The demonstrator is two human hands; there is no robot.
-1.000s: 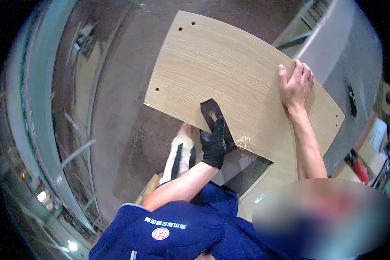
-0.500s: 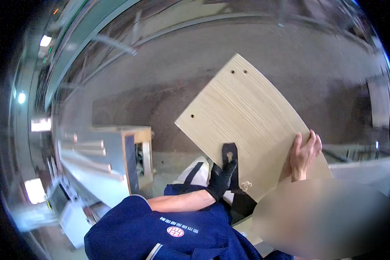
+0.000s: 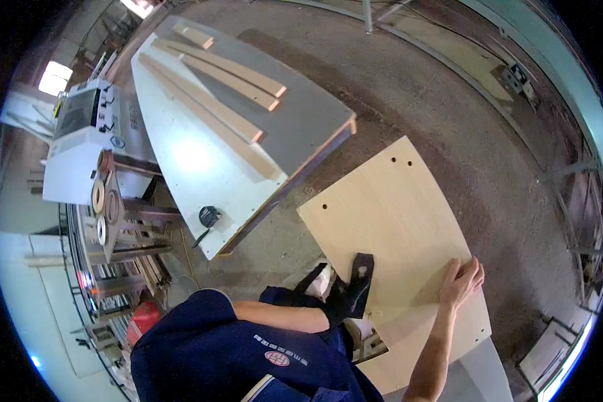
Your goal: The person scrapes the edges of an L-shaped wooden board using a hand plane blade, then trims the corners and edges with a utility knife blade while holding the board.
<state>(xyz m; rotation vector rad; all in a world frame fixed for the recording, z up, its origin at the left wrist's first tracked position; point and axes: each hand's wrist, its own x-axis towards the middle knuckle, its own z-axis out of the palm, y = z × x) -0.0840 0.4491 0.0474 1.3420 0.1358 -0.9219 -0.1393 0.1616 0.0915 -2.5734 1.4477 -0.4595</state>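
A light wood-grain panel (image 3: 388, 214) with a curved outer edge and a few dark holes lies tilted in front of my body. My left hand (image 3: 342, 299), in a black glove, is closed around a dark flat plane blade (image 3: 362, 268) with a slot near its top. The blade lies against the panel's near edge, with a pale shaving (image 3: 376, 313) by its lower end. My bare right hand (image 3: 459, 281) grips the panel's curved right edge, thumb on the face and fingers toward the rim. What supports the panel below is mostly hidden.
A large grey-white table (image 3: 201, 174) at upper left bears several wood strips (image 3: 228, 77) and a black tape measure (image 3: 209, 216). Behind it stand a white machine (image 3: 87, 141) and a rack with rolls of edge tape (image 3: 111, 208). Metal framing (image 3: 476, 87) runs along the upper right.
The head view has swung left, bringing the whole table and machine into sight. My left hand still holds the blade at the panel; my right hand remains on the curved edge.
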